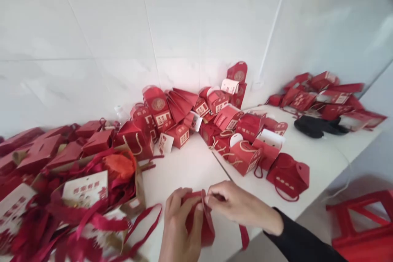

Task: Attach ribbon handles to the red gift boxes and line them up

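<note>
Looking smooth and red, the held box (208,231) is half-hidden

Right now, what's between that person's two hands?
A red box, seen in the head view: the left hand grips it, partly hiding it, and the fingers of the right hand are at its upper edge.

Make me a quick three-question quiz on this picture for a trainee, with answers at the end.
1. What does the left hand hold?
2. True or false: the black item lies on the white table.
3. Which colour is the crumpled item in the cardboard carton: A green, B orange, C blue?

Key: 1. A red box. 2. True. 3. B.
</note>
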